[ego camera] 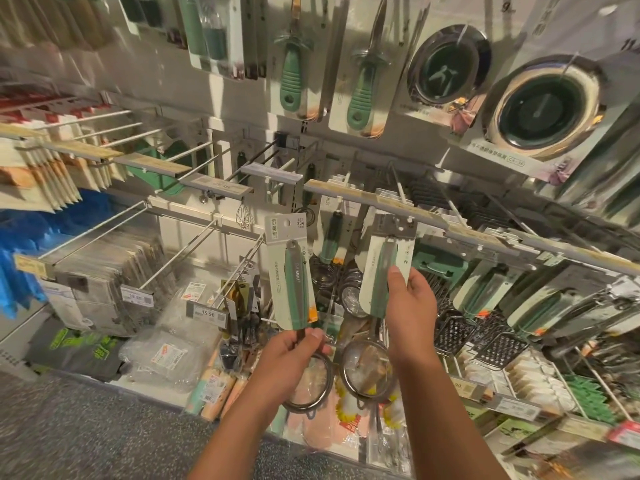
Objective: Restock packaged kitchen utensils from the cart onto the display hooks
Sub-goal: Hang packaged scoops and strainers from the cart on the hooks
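Observation:
My left hand (294,355) pinches the bottom end of a carded green-handled utensil pack (291,271), held upright in front of the display. A second pack of the same kind (386,268) is gripped along its lower edge by my right hand (410,306); its top card sits at the tip of a display hook (401,220) under the price rail. Round metal strainers (367,368) hang just below and behind both hands. No cart is in view.
Bare white hooks (194,251) stick out at the left centre. Packed rows of green-handled tools (519,289) and graters (485,341) fill the right. Sink strainers (543,109) and peelers (291,74) hang above. Bagged goods lie on the low shelf (156,355).

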The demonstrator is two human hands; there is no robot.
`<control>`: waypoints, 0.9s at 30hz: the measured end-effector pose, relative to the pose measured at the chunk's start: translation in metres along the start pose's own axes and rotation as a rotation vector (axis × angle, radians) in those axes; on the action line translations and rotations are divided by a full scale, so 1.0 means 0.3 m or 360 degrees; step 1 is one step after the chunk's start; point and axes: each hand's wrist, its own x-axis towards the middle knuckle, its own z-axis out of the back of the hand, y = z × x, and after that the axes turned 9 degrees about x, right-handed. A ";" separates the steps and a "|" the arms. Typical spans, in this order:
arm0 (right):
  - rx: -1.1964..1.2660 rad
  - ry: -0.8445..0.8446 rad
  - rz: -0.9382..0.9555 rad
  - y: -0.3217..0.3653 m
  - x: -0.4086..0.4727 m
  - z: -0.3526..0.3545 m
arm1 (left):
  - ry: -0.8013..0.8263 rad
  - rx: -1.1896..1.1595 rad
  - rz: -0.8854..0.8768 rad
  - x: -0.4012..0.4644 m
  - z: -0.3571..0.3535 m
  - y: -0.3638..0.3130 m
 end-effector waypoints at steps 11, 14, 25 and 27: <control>-0.0109 0.0196 -0.0321 -0.064 -0.021 0.020 | 0.0167 -0.0171 -0.0007 0.001 0.002 -0.012; -0.0152 0.0335 -0.0315 -0.060 -0.037 -0.009 | 0.0233 -0.0228 -0.0042 0.004 0.007 -0.012; -0.0135 0.0658 -0.0290 -0.047 -0.072 -0.040 | 0.0669 -0.0016 -0.0079 0.033 0.000 0.021; -0.0150 0.0631 -0.0226 -0.051 -0.077 -0.041 | 0.0691 0.0011 -0.0059 0.044 -0.002 0.034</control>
